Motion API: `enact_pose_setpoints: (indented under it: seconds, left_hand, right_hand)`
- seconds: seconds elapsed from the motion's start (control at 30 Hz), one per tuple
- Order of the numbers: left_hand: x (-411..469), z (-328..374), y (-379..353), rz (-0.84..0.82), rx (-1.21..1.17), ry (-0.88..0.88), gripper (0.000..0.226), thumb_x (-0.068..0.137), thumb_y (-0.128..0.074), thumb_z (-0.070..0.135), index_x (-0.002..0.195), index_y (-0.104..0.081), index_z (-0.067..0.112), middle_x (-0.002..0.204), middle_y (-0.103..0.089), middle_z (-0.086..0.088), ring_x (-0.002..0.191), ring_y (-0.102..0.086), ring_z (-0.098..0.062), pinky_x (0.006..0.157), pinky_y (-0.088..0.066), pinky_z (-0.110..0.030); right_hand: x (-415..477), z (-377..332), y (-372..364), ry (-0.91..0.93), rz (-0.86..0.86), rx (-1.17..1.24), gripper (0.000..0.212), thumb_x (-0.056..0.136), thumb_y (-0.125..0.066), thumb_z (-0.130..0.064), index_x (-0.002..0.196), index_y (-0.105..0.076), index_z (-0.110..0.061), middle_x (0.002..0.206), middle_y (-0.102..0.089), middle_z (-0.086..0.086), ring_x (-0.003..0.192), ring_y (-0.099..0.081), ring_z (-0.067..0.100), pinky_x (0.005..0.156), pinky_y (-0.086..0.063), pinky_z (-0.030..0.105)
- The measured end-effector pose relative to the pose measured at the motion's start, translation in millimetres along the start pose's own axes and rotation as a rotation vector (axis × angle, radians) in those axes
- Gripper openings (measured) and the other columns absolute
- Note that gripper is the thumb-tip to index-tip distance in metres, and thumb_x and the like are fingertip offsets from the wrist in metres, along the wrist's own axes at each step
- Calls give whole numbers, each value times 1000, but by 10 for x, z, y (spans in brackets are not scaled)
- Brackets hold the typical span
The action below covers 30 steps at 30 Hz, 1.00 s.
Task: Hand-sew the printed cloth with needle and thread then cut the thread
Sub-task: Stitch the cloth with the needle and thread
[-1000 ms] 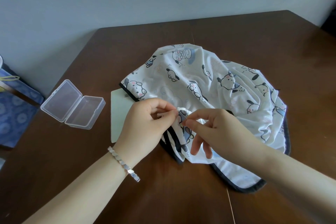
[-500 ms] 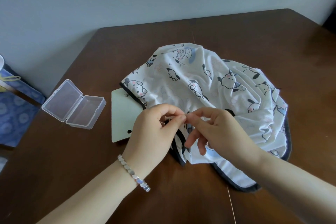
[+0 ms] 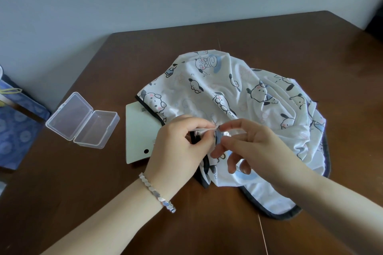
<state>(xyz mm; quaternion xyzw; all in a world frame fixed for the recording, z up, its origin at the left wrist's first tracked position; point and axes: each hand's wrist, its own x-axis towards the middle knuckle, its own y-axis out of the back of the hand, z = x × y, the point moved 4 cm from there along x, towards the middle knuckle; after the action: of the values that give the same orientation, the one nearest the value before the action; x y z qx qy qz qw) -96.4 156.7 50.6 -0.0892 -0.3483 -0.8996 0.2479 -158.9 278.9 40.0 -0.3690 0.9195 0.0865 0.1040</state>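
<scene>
A white printed cloth (image 3: pixel 244 97) with cartoon dogs and a dark trim lies bunched on the brown table (image 3: pixel 269 33). My left hand (image 3: pixel 178 149), with a silver bracelet at the wrist, pinches a gathered fold of the cloth near its front edge. My right hand (image 3: pixel 255 147) meets it fingertip to fingertip, thumb and forefinger pinched at the same fold, the other fingers hanging loose. The needle and thread are too small to make out between the fingers.
An open clear plastic box (image 3: pixel 83 120) lies left of the cloth. A pale green card (image 3: pixel 138 132) sticks out from under the cloth's left edge. A blue patterned bag (image 3: pixel 14 122) stands at the far left, off the table's edge.
Both hands have stayed pinched together at the fold, shifting slightly right and up on the cloth. More of the pale card shows beside my left hand.
</scene>
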Motion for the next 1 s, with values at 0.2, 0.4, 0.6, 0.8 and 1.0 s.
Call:
enact_pose_setpoints:
  seconds: [0.2,0.4,0.6,0.8,1.0]
  left_hand:
    - [1,-48,-67,-185,-124,59,18,75,-60,22,79,-69,37,78,-65,9,74,-61,-6,67,-47,-17]
    - [4,-37,-67,-207,-114,71,34,78,-70,12,74,-66,45,78,-65,5,73,-61,-6,68,-48,-20]
    - [3,12,-90,-189,-86,65,22,76,-71,10,80,-70,32,75,-63,15,77,-60,4,68,-41,-5]
    - [-28,28,-66,-216,-89,37,21,74,-69,4,69,-71,25,67,-58,18,66,-57,1,60,-38,-5]
    - [17,-87,-53,-223,-306,209,12,73,-66,14,65,-68,23,79,-71,17,72,-65,-11,67,-49,-19]
  right_hand:
    - [59,2,15,23,-62,-20,12,93,-51,-14,103,-56,-15,68,-70,3,50,-61,12,43,-40,18]
    - [89,70,79,-100,-9,86,15,88,-59,-18,82,-72,-16,71,-72,3,66,-67,10,53,-52,18]
    - [120,150,149,-5,299,190,21,84,-63,-15,66,-70,-22,49,-60,-17,45,-51,-7,54,-39,6]
    - [356,99,266,-133,279,791,19,94,-47,-9,78,-56,-10,65,-62,2,35,-46,-1,31,-31,9]
    - [475,44,310,76,207,599,23,97,-42,-13,76,-54,-12,63,-67,6,74,-69,25,75,-58,34]
